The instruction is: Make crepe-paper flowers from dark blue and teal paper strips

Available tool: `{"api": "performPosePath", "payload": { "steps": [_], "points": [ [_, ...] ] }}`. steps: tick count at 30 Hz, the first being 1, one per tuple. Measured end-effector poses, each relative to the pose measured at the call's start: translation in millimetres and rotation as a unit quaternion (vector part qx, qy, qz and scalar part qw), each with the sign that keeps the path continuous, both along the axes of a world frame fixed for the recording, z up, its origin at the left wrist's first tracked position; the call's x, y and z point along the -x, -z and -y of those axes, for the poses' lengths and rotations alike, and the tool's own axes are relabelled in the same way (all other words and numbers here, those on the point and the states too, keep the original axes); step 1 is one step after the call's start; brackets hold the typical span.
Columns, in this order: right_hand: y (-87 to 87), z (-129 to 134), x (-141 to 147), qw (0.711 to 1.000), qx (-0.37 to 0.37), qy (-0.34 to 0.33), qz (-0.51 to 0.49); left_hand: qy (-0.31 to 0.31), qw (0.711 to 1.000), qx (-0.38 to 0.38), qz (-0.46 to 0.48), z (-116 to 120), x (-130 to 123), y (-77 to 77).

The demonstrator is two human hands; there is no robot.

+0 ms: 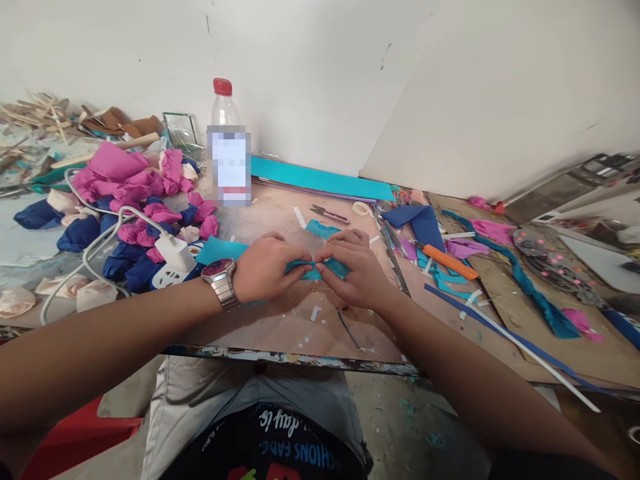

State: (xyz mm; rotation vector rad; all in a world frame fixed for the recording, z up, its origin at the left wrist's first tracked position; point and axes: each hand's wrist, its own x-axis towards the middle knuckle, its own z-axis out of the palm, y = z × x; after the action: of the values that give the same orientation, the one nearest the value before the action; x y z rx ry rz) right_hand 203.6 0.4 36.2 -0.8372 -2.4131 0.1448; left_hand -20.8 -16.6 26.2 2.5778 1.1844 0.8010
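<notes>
- Step in hand: we judge that we are folding or gathering a teal strip (340, 268) between the fingertips.
- Location: the strip is held above the middle of the worktop (280, 327), between our two hands; we cannot tell whether the teal pieces beyond join it.
- Left grip: our left hand (265, 270) pinches the strip between thumb and forefinger.
- Right grip: our right hand (357, 275) pinches it just beside, thumb tips nearly meeting.
- Next move: in our judgement, it calls for small fingertip adjustments with even pressure, so that the strip neither tears nor slips.
- Near side: between hands and front edge, we find open room, broken only by a white scrap (315, 313) and a dark strand (347, 329).
- Left limit: a charger (175, 255) and a pile of paper flowers (135, 230) stand near our left wrist.
- Far limit: scissors (330, 214) and a tape roll (355, 209) lie beyond the fingers.
- Right limit: past a raised border, an orange cutter (450, 261) lies among offcuts.
</notes>
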Motion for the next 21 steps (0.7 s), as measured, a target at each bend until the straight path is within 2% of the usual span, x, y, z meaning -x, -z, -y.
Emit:
{"api": "performPosePath", "payload": {
  "steps": [7,13,21],
  "points": [
    [-0.6,-0.7,-0.3,1.000,-0.010,0.001,0.001,-0.018,0.999,0.025,-0.010,3.7,-0.1,-5.1],
    [-1.8,-1.6,-1.9,1.000,-0.004,0.002,0.006,-0.031,0.999,0.024,-0.008,3.1,0.9,-3.4],
    [-1.3,-2.8,-2.4,1.000,-0.013,0.002,0.006,-0.022,0.999,0.035,-0.003,3.1,0.7,-4.5]
  ]
}}
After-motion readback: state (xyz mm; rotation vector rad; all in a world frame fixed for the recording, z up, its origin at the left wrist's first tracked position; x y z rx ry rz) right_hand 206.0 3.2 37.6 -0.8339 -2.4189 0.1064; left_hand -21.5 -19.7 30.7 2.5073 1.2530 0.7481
